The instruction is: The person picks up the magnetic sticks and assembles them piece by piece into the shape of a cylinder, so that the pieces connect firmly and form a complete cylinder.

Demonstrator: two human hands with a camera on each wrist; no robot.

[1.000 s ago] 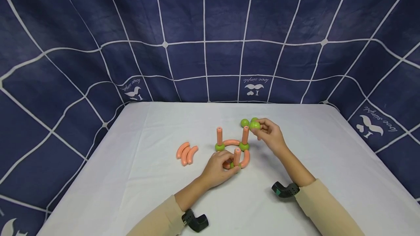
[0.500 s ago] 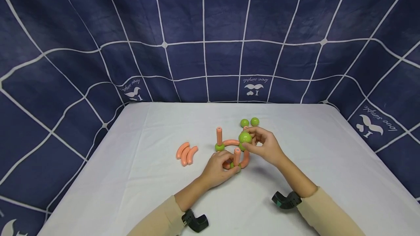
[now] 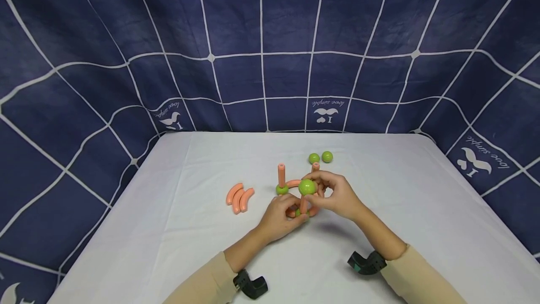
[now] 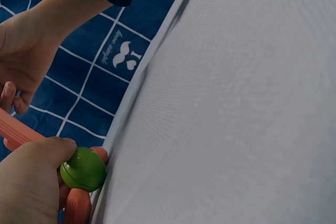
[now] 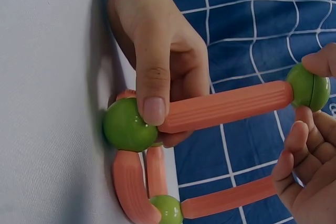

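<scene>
A frame of orange rods and green balls stands on the white table, with curved rods forming its base. My left hand grips the lower green ball at the near corner, thumb against the foot of a straight upright rod. At that rod's top, my right hand pinches another green ball between thumb and fingers. In the right wrist view this ball touches the rod's end. Two more upright rods rise behind, the left one bare at its top; my right hand partly covers the other.
Two loose green balls lie on the table behind the frame. Several loose curved orange pieces are grouped to its left. A dark blue curtain with white lines hangs beyond the table's far edge.
My right hand has carried the green ball from beside the loose balls, toward me and leftward, onto the top of the near upright rod. The left hand has stayed in place.
</scene>
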